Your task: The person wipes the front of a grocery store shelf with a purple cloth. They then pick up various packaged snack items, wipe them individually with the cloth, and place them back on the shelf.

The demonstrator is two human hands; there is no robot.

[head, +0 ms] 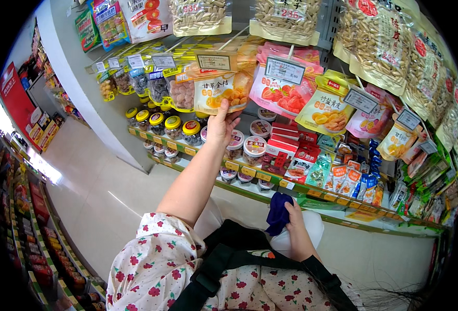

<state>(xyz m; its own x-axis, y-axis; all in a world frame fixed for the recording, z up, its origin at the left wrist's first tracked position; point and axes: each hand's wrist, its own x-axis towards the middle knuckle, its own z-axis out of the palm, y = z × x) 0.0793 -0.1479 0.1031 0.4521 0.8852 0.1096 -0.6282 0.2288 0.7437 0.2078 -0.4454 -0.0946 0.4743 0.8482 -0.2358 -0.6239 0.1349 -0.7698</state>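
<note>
My left hand is raised to the hanging snacks, its thumb on the front of an orange-and-cream pouch of dried kumquats and its fingers behind the lower edge. The pouch still hangs from its hook, behind a price tag. To its right hangs a pink pouch with strawberries, then a yellow pouch of dried fruit. Low in front of my body, my right hand grips a crumpled dark purple cloth.
Below the pouches, a shelf bears yellow-lidded jars, round tubs and red boxes. Large bags of sunflower seeds hang overhead. A wall end stands left, and another shelf row curves along the lower left.
</note>
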